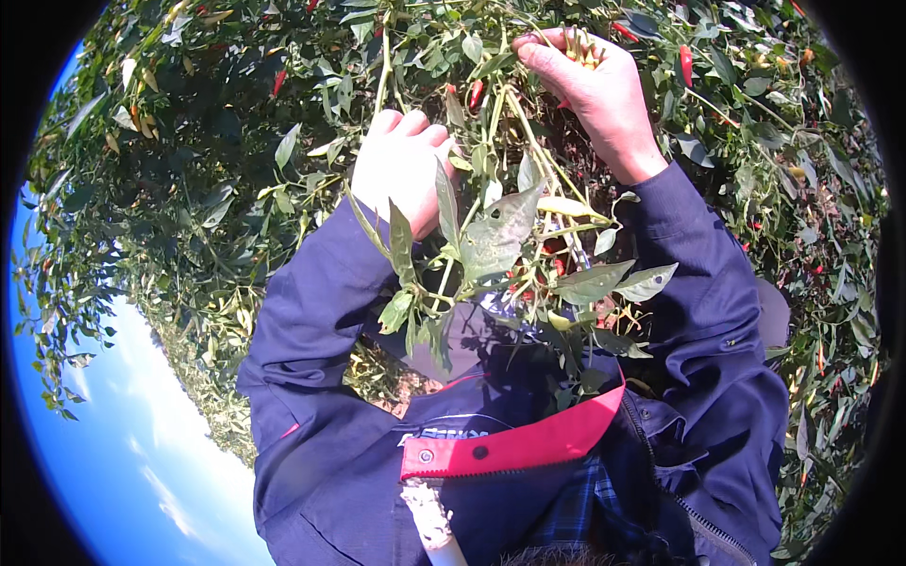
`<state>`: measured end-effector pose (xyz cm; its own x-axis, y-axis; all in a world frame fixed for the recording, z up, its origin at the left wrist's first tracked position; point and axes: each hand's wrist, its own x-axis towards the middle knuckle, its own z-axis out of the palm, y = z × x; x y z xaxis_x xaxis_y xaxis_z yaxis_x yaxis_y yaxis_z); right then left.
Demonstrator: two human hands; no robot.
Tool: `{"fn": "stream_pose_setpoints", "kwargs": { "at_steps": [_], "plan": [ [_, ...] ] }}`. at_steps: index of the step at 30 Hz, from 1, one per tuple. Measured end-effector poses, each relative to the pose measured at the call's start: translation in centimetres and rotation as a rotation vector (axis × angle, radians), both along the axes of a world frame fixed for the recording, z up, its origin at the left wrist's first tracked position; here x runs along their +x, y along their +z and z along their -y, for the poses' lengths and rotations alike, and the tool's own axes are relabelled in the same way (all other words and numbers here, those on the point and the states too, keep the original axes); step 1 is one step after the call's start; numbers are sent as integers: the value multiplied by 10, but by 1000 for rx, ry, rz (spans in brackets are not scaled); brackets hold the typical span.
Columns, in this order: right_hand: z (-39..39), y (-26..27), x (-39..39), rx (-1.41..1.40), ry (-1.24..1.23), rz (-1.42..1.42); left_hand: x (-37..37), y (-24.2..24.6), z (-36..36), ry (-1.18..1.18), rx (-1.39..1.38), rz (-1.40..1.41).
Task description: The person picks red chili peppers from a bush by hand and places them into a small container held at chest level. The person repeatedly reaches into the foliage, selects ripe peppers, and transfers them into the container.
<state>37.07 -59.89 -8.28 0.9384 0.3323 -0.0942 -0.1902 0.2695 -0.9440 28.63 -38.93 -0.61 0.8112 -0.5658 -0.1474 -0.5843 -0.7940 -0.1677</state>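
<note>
Several picked chili peppers [584,58] are held in my right hand [605,99], their green stems poking up between thumb and fingers. The thumb and forefinger tips meet beside a leafy chili plant branch [520,106]. My left hand [403,166], bleached by sunlight, has its fingers curled at a green stem [386,67]; its palm side is hidden, so I cannot tell whether it grips anything. Close by, a red chili [476,94] hangs between both hands. A pale green chili [566,206] hangs lower, below my right hand.
Red chilies [524,289] show in a heap behind holed leaves [502,230] before my chest. Dense chili plants [212,177] surround both arms, with more red fruit [686,66] at right. A cigarette with long ash [428,513] juts up at the bottom, over the dark blue jacket [340,488].
</note>
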Motion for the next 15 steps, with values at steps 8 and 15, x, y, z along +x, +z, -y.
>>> {"fn": "stream_pose_setpoints", "kwargs": {
  "at_steps": [8, 15],
  "plan": [
    [-33, 15, 38, -870, 274, 523, -9, -8, -1, 163, -54, -12],
    [-19, 16, 38, -1042, 367, 407, -15, -19, 2, 154, -154, -24]
  ]
}}
